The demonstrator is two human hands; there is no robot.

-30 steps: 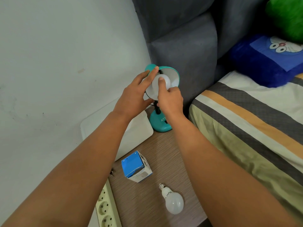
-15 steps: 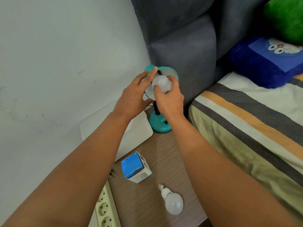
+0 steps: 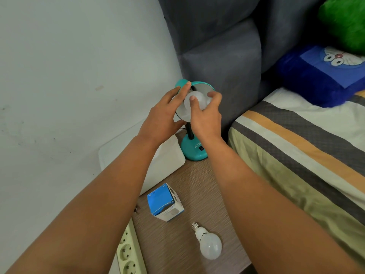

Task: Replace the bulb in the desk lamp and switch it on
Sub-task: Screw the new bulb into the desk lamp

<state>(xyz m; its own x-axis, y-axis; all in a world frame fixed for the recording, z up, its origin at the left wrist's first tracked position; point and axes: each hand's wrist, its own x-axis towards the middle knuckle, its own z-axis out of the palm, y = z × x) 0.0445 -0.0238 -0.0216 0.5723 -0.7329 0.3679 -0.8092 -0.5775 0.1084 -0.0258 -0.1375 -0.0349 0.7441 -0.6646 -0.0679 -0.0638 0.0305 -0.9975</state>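
Note:
A small teal desk lamp (image 3: 194, 150) stands at the back of the wooden bedside table (image 3: 183, 234), its shade tilted toward me. My left hand (image 3: 163, 117) grips the left rim of the shade (image 3: 205, 86). My right hand (image 3: 205, 115) has thumb and fingers closed around a white bulb (image 3: 197, 98) that sits in the mouth of the shade; its base is hidden. A second white bulb (image 3: 208, 244) lies loose on the table near the front, its screw cap pointing away from me.
A blue and white bulb box (image 3: 165, 202) lies on the table. A white box (image 3: 169, 161) sits behind it, left of the lamp. A power strip (image 3: 128, 256) runs along the table's left edge. A grey headboard (image 3: 221, 56) and striped bed (image 3: 306, 151) are on the right.
My right hand has turned on the bulb: thumb and fingers shifted around it. The left hand has stayed on the shade. The view shifted slightly.

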